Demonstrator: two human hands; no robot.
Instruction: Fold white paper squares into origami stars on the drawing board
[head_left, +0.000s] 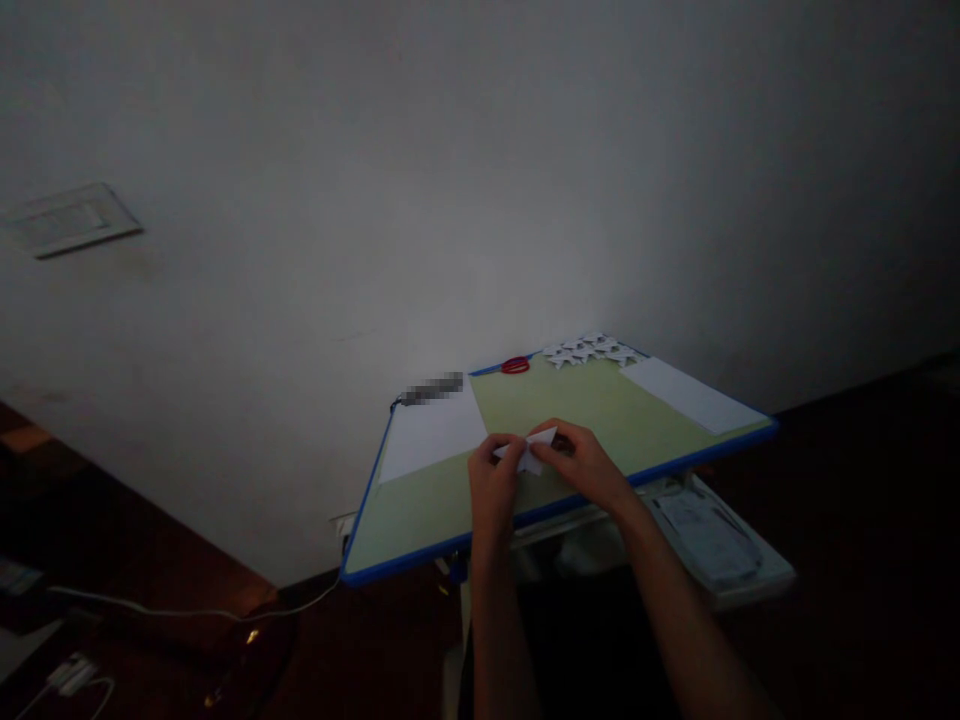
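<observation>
Head view is showing the left hand [493, 478] and the right hand [589, 465] close together, both pinching one small folded paper [532, 463] between thumbs and fingers. One corner of it is pointing up by the right fingers, and its lower part is spreading beneath the thumbs. It is sitting over the near part of the table [420, 520]; whether it is touching the top, I cannot tell. At the far edge, red scissors [515, 366] are lying left of a cluster of folded pieces [579, 353]. One white sheet [431, 440] is covering part of the left side, a blurred dark strip [433, 388] resting at its far edge. Another sheet [690, 395] is lying along the right side. Below, a tray [761, 580] is sticking out rightward.
</observation>
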